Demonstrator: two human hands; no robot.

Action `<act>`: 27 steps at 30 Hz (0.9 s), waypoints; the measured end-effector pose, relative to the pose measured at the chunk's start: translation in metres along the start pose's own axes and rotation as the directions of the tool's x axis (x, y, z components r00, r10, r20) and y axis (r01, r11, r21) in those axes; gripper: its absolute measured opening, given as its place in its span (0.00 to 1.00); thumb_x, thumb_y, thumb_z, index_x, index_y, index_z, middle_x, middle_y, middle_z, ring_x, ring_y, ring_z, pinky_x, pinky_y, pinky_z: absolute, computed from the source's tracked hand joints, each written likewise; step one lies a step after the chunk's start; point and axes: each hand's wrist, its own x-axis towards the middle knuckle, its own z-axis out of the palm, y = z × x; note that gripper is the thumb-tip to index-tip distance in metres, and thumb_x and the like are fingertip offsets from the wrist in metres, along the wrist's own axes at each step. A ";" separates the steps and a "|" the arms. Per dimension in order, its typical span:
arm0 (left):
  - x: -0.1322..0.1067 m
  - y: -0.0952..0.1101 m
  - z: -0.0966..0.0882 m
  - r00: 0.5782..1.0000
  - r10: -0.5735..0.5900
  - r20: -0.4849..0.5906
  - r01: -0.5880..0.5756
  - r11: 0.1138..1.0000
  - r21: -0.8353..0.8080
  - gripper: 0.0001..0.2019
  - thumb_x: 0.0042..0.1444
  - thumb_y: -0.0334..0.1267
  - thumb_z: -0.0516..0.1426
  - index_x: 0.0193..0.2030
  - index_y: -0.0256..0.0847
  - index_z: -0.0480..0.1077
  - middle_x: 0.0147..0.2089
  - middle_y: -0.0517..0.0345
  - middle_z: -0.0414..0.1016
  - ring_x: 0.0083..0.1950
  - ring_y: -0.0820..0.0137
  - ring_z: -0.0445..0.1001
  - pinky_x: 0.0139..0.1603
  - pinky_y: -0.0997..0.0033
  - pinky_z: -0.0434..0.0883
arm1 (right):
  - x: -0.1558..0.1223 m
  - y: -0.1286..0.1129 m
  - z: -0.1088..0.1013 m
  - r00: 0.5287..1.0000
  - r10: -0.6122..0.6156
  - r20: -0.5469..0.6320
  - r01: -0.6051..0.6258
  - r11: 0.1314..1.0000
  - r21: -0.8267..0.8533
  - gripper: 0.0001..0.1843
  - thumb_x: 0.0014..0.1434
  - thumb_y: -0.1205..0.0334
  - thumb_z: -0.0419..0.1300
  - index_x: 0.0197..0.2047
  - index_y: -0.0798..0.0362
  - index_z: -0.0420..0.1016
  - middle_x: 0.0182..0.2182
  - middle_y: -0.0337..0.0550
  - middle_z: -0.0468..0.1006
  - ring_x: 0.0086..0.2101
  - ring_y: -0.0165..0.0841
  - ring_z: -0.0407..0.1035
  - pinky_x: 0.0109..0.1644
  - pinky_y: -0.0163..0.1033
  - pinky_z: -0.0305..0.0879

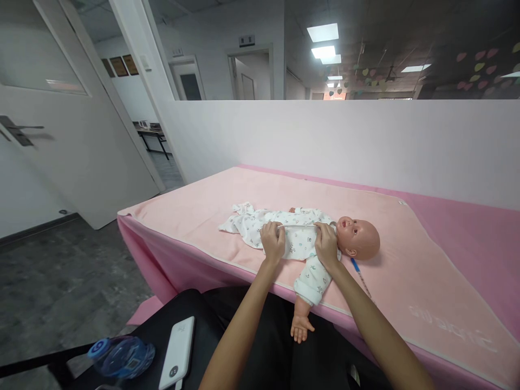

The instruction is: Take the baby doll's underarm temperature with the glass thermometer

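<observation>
A baby doll point(359, 238) lies on its back on the peach blanket point(195, 211), head to the right, in a white printed baby garment point(300, 246). My left hand point(273, 241) and my right hand point(326, 244) are both closed over the doll's front. Between them a thin white edge is pulled straight, seemingly part of the garment; the fingers partly hide it. My right hand is close to the doll's neck, my left nearer its lower body. One sleeved doll arm point(301, 319) hangs over the table's front edge, its hand bare.
A slender stick with a blue end point(356, 265) lies beside the doll's head. A pink cloth point(479, 233) covers the table beneath the blanket. Lower left are a white power bank point(177, 352) and a water bottle point(124, 356). Behind stands a white partition point(345, 141); left, a door point(77, 130).
</observation>
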 end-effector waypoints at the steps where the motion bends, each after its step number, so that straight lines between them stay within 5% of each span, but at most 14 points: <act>1: 0.000 0.000 0.000 1.000 0.001 -0.002 -0.001 1.000 0.000 0.07 0.56 0.34 0.47 0.28 0.42 0.61 0.28 0.58 0.66 0.34 0.67 0.62 0.39 0.65 0.59 | 0.000 0.000 0.000 1.000 -0.001 0.001 0.001 1.000 -0.002 0.15 0.58 0.71 0.42 0.40 0.53 0.68 0.34 0.45 0.73 0.38 0.35 0.65 0.42 0.41 0.62; 27: 0.001 0.000 0.001 0.998 -0.056 0.009 0.056 0.998 -0.030 0.10 0.55 0.34 0.47 0.23 0.42 0.54 0.25 0.59 0.61 0.31 0.68 0.60 0.36 0.66 0.58 | 0.002 -0.001 0.000 1.000 -0.004 0.015 0.004 1.000 -0.021 0.10 0.60 0.60 0.47 0.32 0.52 0.66 0.30 0.44 0.72 0.33 0.34 0.64 0.39 0.40 0.60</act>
